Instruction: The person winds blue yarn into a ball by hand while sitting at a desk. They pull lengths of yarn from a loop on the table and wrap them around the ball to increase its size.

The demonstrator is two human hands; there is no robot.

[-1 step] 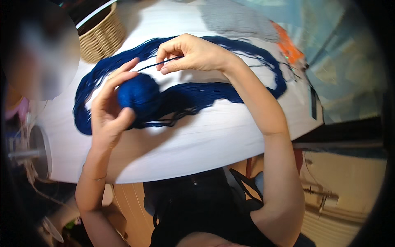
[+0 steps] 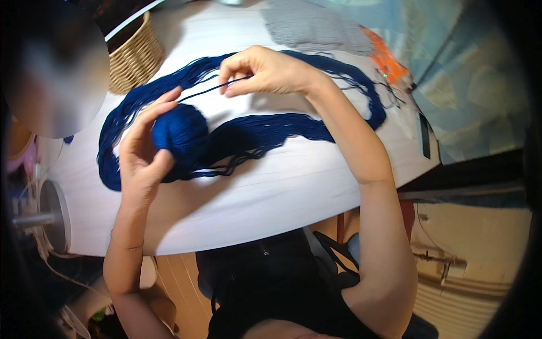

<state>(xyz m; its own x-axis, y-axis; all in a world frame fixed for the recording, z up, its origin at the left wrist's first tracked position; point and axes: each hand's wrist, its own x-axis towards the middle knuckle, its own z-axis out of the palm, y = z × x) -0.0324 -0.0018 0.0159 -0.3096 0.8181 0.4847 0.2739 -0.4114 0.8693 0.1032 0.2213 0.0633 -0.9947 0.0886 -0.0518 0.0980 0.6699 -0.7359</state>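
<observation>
A round ball of dark blue yarn (image 2: 182,134) sits in my left hand (image 2: 137,148), whose thumb and fingers curve around its left side. From the ball a single strand (image 2: 204,92) runs up and to the right. My right hand (image 2: 270,71) pinches that strand between thumb and bent fingers. Beneath both hands, a large loose skein of the same blue yarn (image 2: 271,131) lies in a long oval on the white table (image 2: 265,195). The ball and my left hand cover part of the skein's left end.
A wicker basket (image 2: 137,56) stands at the far left, near a blurred pale round shape (image 2: 62,73). Grey fabric (image 2: 316,27) and an orange piece (image 2: 386,59) lie at the back right. A round metal base (image 2: 53,214) is at the left edge, a dark flat object (image 2: 424,135) at the right.
The view has shifted slightly. My left hand and the ball are a little further left and nearer; the strand between my hands shows slightly longer. Both grips look the same.
</observation>
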